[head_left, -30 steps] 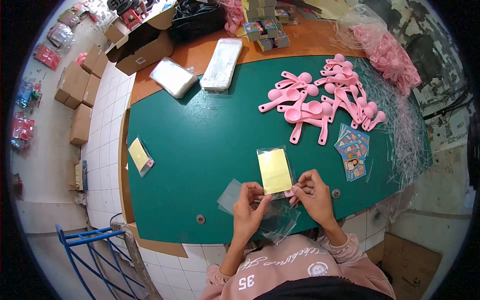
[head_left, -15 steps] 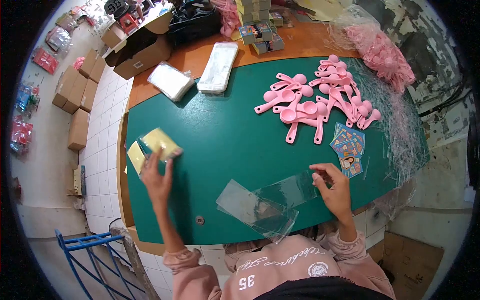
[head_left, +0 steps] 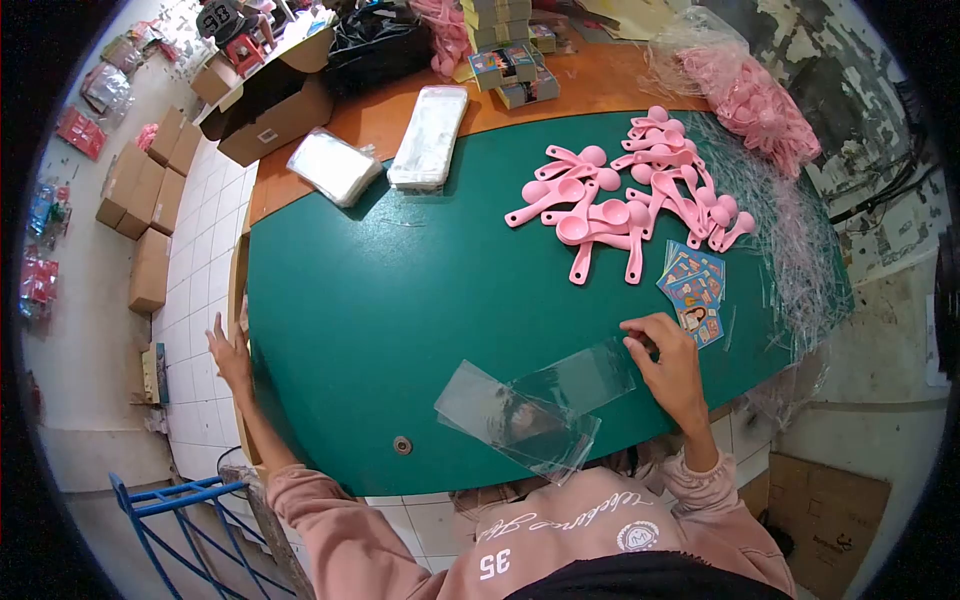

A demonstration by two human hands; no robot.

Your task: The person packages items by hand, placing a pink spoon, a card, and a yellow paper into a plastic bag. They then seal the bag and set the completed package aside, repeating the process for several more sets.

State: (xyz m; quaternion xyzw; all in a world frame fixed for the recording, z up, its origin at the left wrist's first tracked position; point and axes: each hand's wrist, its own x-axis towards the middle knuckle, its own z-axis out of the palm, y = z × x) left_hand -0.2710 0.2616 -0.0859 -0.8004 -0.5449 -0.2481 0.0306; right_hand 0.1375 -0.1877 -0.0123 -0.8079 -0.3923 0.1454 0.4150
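The pink sweater (head_left: pixel 560 540) says 35 on it. Shiny see-through bags (head_left: pixel 505 420) lie flat on the green table (head_left: pixel 400 300) close by. The right hand (head_left: pixel 665 360) bends its fingers and pinches the end of the top bag (head_left: pixel 580 375). The left hand (head_left: pixel 232 350) is open and empty at the table's left edge. Farther off are little picture cards (head_left: pixel 692 290), then smooth pink spoons (head_left: pixel 620 210).

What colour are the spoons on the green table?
The spoons are pink, all of them. The head view shows them best.
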